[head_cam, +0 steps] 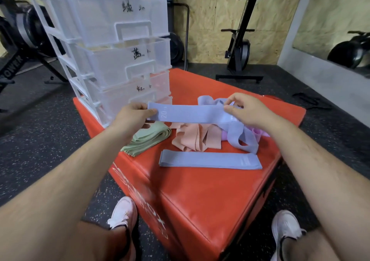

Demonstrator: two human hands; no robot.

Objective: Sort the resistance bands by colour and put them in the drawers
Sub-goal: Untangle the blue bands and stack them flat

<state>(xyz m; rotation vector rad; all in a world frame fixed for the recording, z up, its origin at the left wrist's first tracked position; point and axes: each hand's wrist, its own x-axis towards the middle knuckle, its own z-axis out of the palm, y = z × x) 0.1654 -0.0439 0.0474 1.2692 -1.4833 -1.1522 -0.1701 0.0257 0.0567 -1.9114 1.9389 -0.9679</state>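
Left hand (133, 114) and right hand (243, 108) pinch a blue band (190, 113) stretched flat between them; sorting continues. Next, it likely joins the folded blue band (210, 159).

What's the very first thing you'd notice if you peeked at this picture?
Probably the big bright red box in the middle, with green bands and peach bands lying on top. Just above them, the left hand and right hand pinch the ends of a lilac band held flat between them. On the box's far left corner stands a tall clear drawer unit with handwritten labels.
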